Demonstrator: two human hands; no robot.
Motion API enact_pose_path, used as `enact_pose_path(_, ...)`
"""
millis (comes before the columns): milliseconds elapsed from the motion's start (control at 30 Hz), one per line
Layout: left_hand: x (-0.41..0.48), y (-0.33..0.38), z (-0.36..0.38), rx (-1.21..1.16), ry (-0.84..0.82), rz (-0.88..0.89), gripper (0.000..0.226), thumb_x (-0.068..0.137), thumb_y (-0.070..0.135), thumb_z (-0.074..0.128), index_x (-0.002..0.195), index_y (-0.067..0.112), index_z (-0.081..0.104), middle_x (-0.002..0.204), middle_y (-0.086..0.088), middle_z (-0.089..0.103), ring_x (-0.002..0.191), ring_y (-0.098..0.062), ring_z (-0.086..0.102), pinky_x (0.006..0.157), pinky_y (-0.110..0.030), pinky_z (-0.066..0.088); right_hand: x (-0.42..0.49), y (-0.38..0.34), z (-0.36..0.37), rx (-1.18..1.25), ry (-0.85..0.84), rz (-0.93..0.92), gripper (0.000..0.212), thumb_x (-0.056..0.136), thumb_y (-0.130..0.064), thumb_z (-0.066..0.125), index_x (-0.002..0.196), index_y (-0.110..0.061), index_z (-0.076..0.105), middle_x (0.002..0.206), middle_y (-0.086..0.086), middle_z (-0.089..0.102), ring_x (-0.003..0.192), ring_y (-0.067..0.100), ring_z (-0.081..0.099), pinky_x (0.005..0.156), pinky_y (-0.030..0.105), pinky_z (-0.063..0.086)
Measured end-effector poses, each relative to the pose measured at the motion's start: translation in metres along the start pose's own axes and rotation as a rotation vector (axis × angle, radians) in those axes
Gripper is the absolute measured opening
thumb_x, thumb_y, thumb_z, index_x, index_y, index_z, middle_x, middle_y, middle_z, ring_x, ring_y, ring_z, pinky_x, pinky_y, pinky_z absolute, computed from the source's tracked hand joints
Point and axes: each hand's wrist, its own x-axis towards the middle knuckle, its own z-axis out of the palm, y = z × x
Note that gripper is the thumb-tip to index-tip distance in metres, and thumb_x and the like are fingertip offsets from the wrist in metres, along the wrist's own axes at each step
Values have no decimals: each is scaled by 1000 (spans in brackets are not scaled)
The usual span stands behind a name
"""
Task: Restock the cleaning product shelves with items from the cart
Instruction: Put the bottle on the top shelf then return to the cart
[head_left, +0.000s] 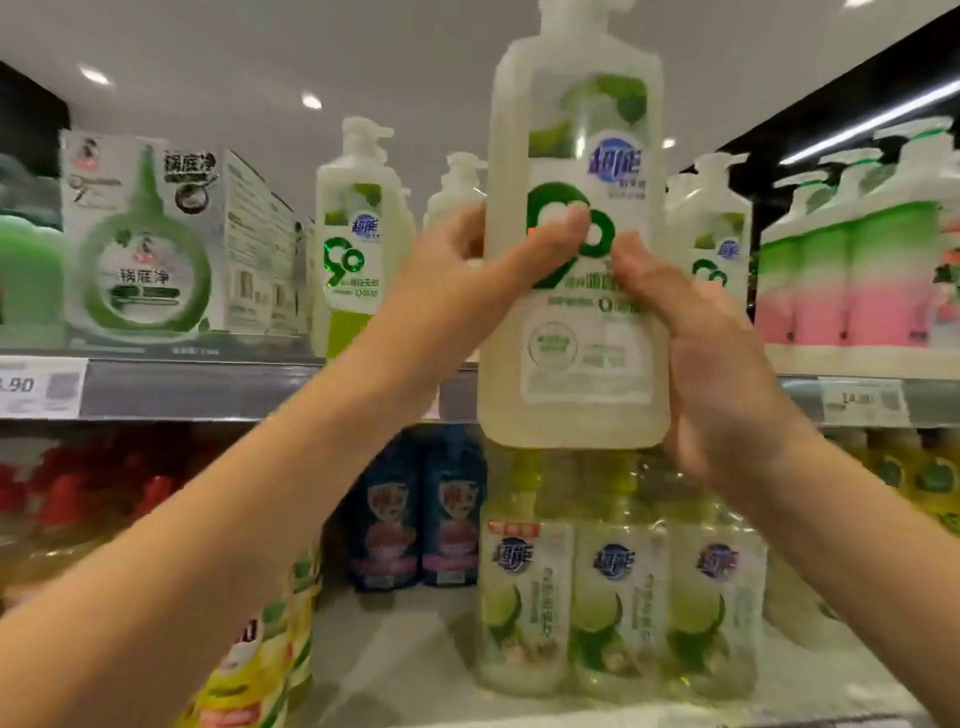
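A large pale-green pump bottle of dish soap (576, 332) with a white and green label is held upright in front of the top shelf (208, 387). My left hand (483, 254) grips its left side, thumb across the label. My right hand (711, 364) presses against its right side and lower edge. The bottle's base hangs just below the shelf's front rail. Matching pump bottles (358, 249) stand on the shelf behind it, to the left and right (714, 244).
Green and white boxes (150, 234) fill the top shelf's left; pink and green pump bottles (852, 270) its right. Below stand a three-pack of lime soap bottles (618, 597), dark blue bottles (415, 514), red-capped bottles (104, 493) and yellow packs (260, 665). Price tags (865, 400) line the rail.
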Motion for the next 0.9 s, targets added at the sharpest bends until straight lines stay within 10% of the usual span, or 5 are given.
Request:
enact_pose_path(633, 108, -66, -83, 135, -120, -255, 58, 72, 29, 68, 126, 16, 53, 115, -4, 69, 103, -19, 68, 85, -34, 57, 144, 52, -13, -407, -366, 167, 38, 96, -30, 51, 132, -17, 49, 120, -1, 67, 105, 13, 67, 81, 31, 57)
enact_pose_path(900, 106, -82, -85, 419, -10, -173, 71, 70, 48, 71, 126, 28, 31, 105, 15, 54, 90, -3, 61, 61, -16, 53, 157, 45, -12, -747, -437, 199, 53, 84, -47, 57, 128, -20, 49, 115, -5, 67, 104, 13, 65, 84, 40, 57)
